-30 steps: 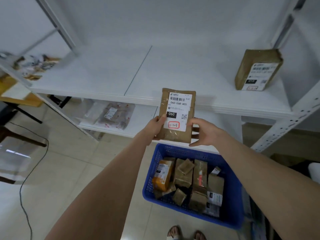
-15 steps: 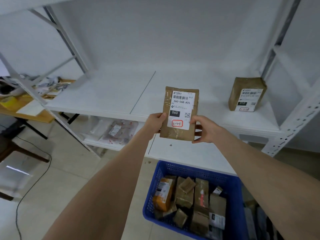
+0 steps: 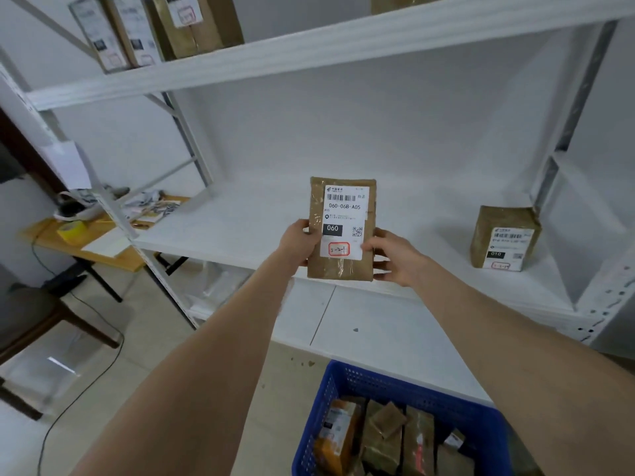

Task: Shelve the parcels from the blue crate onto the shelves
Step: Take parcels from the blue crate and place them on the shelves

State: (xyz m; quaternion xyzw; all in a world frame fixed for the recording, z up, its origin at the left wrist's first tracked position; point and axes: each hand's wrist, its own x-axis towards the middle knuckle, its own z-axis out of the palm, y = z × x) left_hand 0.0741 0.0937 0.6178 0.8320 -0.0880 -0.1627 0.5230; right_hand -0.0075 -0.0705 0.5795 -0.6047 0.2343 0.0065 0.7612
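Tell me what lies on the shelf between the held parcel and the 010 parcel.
Only bare white shelf, as the head view shows. The right hand grips the held parcel on that side; the 010 parcel stands apart.

White middle shelf (image 3: pixel 240 228) has just one brown labelled parcel (image 3: pixel 503 237) standing at about 3 o'clock, top shelf (image 3: pixel 309 46) holds a row of parcels (image 3: pixel 154 25) up at 11, and the blue crate (image 3: pixel 395 389) sits on the tiled floor (image 3: pixel 206 389) at 5.

Blue crate (image 3: pixel 395 389) cut off by bottom edge; top-shelf parcels (image 3: pixel 196 32) cropped above, labels blurred
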